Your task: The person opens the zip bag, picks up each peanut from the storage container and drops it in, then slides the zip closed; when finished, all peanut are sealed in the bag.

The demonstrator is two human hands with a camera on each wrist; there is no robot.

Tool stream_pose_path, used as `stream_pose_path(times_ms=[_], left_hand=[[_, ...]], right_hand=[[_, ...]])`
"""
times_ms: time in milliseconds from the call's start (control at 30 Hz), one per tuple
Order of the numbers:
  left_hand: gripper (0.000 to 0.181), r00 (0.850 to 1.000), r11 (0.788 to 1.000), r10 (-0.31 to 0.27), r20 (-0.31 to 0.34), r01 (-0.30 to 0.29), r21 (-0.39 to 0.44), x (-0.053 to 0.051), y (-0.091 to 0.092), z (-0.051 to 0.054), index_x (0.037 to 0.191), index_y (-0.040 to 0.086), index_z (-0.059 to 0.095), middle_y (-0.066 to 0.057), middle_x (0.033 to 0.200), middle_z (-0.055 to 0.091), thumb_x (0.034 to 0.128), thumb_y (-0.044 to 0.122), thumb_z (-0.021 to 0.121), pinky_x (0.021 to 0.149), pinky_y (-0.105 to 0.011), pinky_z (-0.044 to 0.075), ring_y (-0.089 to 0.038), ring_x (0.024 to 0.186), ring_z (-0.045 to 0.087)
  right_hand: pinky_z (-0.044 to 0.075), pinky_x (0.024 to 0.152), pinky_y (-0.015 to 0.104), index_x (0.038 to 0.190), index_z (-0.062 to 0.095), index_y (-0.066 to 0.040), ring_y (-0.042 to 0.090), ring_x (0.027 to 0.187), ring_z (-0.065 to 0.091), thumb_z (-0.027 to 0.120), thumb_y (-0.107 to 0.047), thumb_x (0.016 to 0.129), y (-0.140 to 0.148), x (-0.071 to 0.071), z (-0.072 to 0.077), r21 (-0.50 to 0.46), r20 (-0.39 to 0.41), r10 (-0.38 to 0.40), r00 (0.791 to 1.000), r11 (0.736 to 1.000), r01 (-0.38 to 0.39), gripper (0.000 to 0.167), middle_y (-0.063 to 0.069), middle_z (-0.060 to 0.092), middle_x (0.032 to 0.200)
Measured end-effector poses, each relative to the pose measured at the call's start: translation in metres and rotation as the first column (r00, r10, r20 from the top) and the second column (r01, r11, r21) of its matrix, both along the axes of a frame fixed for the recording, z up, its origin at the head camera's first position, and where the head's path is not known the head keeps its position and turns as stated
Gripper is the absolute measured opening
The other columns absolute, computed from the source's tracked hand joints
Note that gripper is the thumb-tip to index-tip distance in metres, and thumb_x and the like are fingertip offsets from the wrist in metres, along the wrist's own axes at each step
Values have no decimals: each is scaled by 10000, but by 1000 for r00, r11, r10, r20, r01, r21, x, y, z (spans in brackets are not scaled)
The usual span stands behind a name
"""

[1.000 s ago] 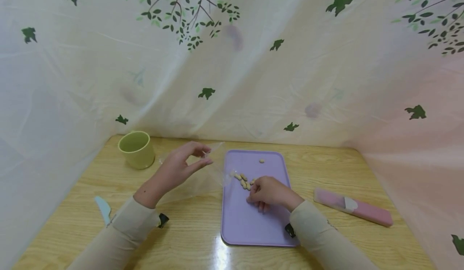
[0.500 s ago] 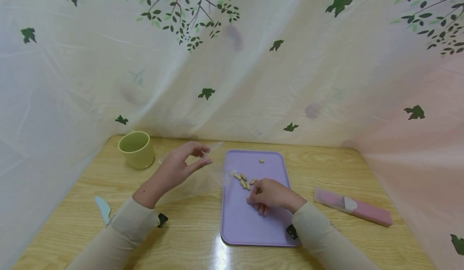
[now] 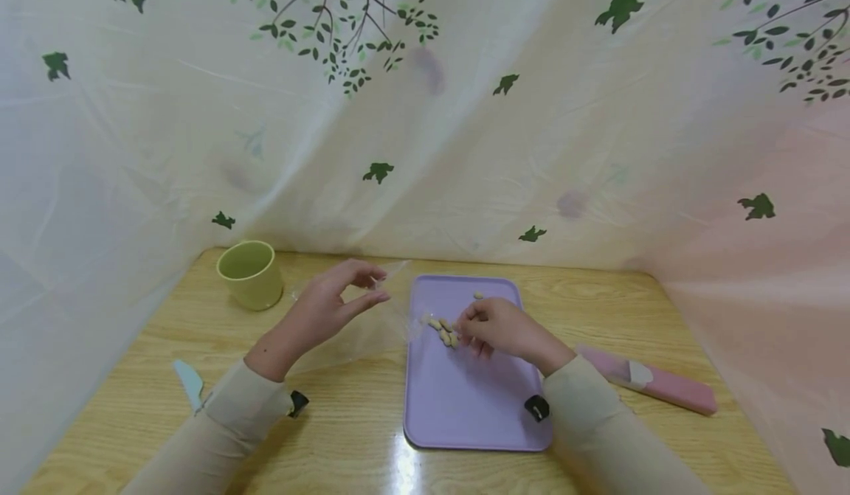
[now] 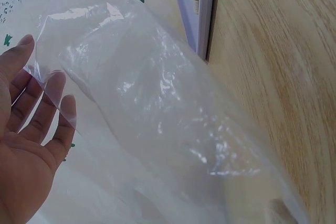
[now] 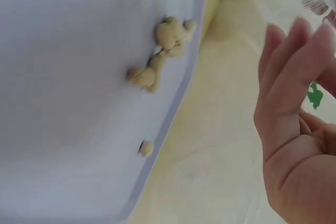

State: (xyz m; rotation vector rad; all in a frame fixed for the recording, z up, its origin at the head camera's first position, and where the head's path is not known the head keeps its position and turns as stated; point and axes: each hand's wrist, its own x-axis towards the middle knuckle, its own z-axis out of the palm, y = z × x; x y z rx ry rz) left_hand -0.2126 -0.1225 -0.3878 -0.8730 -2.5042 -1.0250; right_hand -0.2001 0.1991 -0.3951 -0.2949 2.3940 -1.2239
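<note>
A clear plastic bag (image 3: pixel 361 340) (image 4: pixel 157 98) hangs from my left hand (image 3: pixel 325 310) (image 4: pixel 31 124), whose thumb and fingers are parted at its edge, with film across the fingertips. My right hand (image 3: pixel 508 329) (image 5: pixel 299 114) is raised over the purple tray (image 3: pixel 474 421) (image 5: pixel 68 129), fingers bent towards the thumb; whether a peanut is between them I cannot tell. Several peanuts (image 3: pixel 445 336) (image 5: pixel 170 34) lie in a cluster on the tray just left of those fingertips. A lone peanut (image 3: pixel 478 296) (image 5: pixel 146 148) rests near the tray's far edge.
A green cup (image 3: pixel 249 277) stands at the table's back left. The light blue utensil (image 3: pixel 189 383) lies beside my left sleeve. Right of the tray is a pink case (image 3: pixel 671 386), partly behind my right wrist. A patterned curtain (image 3: pixel 432 185) surrounds the table's back and sides.
My right hand has risen and moved a little towards the tray's far end, and now covers the right side of the peanut cluster. My left hand and the bag have barely moved.
</note>
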Motion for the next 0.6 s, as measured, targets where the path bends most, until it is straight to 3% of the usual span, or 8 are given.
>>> stream_pose_path(times_ms=[133, 367, 600], left_hand=[[321, 1000, 1000, -5, -2, 5, -1, 0, 0, 0, 1255, 156, 723, -11, 1139, 775, 967, 261, 815, 746, -283, 563, -200, 1065, 742], [321, 1000, 1000, -6, -4, 6, -3, 0, 0, -2, 1262, 162, 721, -8, 1139, 776, 972, 264, 810, 731, -271, 554, -200, 1061, 743], [329, 1000, 1000, -2, 7, 2, -2, 1, 1, -2, 1269, 171, 717, -6, 1162, 773, 974, 286, 806, 720, -268, 543, -196, 1069, 740]], right_hand=[[603, 634, 331, 1133, 727, 7, 142, 666, 669, 691, -251, 1061, -7, 0, 5, -98, 6, -68, 998, 993, 68, 270, 196, 765, 968], [628, 711, 501, 1117, 760, -111, 186, 654, 678, 729, -354, 1036, -20, -2, 13, -139, -32, -154, 988, 979, 148, 258, 155, 777, 1016], [629, 653, 417, 1097, 768, -136, 238, 668, 699, 747, -369, 1021, -31, -5, 17, -143, -34, -152, 988, 979, 146, 245, 146, 785, 993]])
